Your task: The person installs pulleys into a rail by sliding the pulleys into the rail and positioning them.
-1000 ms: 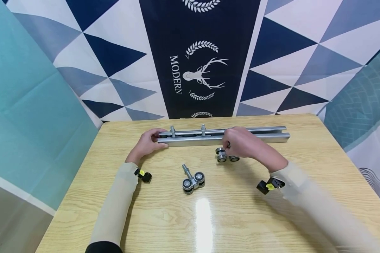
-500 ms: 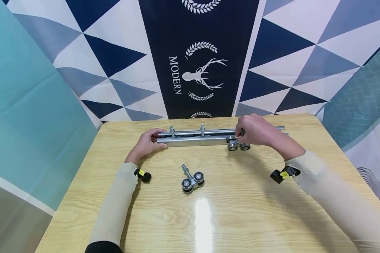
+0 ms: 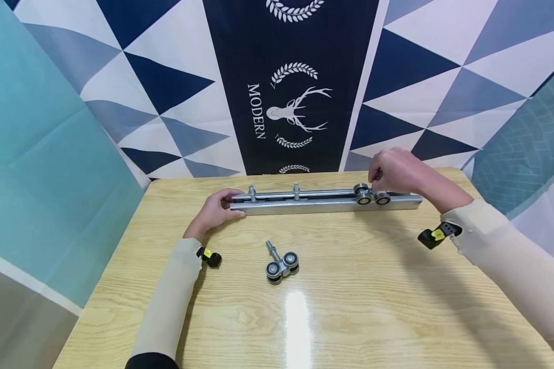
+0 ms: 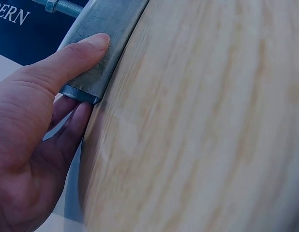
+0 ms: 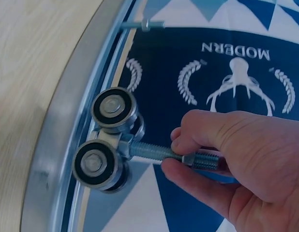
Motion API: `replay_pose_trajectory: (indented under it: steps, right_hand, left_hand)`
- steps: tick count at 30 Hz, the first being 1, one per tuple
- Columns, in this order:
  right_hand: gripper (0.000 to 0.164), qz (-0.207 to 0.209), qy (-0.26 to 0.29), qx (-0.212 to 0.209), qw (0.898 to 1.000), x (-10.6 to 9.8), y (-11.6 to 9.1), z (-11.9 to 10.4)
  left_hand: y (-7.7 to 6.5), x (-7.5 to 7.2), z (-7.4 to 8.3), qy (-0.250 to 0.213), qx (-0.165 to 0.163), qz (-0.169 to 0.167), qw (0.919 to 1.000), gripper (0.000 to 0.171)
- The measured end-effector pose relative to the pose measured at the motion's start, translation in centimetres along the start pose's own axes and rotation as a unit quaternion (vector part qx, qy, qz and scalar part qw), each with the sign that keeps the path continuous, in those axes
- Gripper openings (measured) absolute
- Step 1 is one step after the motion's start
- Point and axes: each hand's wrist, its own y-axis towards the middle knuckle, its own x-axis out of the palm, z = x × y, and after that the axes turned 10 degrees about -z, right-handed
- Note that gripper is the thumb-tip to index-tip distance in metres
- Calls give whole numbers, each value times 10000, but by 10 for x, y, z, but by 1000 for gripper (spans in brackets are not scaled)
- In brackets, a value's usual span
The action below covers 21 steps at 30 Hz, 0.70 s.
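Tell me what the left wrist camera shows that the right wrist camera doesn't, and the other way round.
Only the left wrist view shows the left hand, its thumb lying on the rail by the rail's end.

Only the right wrist view shows the right hand, pinching the threaded stem of a wheeled trolley, plus a printed deer.

Both show the rail, the wooden tabletop, lettering on the backdrop and a bolt jutting from the rail, possibly not the same one.

The head view looks forward and down across the counter (image 3: 212, 318), sharing the metal track (image 3: 304, 207) with both close-up wrist views.
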Motion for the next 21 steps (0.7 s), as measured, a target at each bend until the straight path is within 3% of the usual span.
replay_pose_trajectory:
  steps: [8, 21]
  right_hand:
    - [11, 162, -105, 161, 9997, -4, -8, 24]
    - [7, -191, -225, 490, 9984, -11, -16, 66]
  left_hand:
    - [2, 1, 1, -93, 36, -41, 9999, 61]
    - [0, -1, 0, -125, -14, -34, 9999, 60]
